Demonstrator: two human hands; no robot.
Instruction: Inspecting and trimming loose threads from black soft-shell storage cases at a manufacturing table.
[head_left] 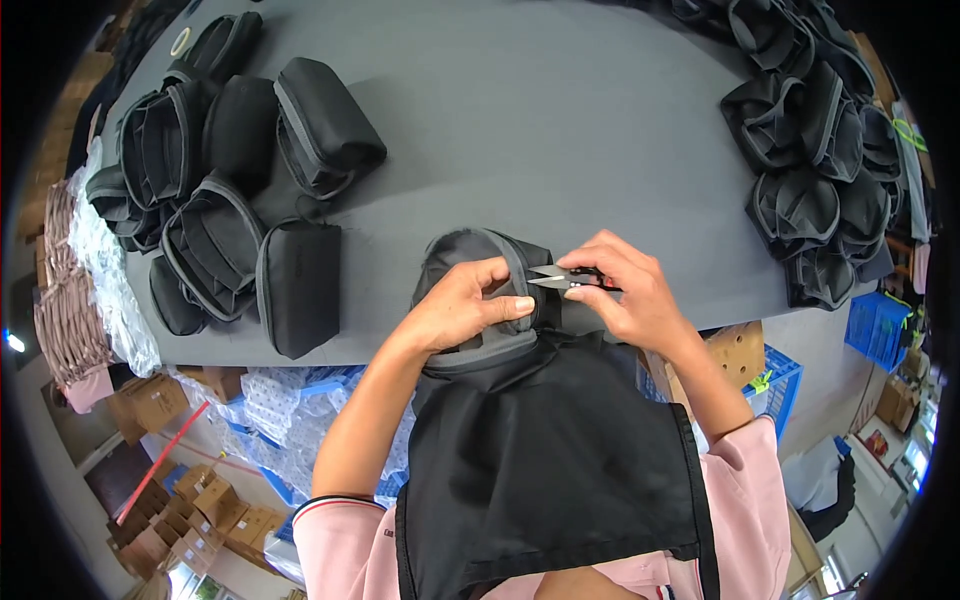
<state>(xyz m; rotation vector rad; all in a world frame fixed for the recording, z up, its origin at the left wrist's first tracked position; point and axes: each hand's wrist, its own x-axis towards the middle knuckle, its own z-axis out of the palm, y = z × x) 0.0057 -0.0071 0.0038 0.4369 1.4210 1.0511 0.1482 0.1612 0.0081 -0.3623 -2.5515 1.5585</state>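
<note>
Apron (560, 460): black, nearest the view, over a pink shirt (745, 500).
Left hand (465, 305): thumb and fingers pinching the grey-trimmed rim of the open black pouch (458, 248).
Right hand (632, 290): gripping small snips (552, 283), blades slightly parted at that rim.
Pouch in work: at the near edge of the grey table (560, 130), just beyond the apron.
Similar pouches: left group (300, 285) and right pile (795, 210) (several gaping open).
</note>
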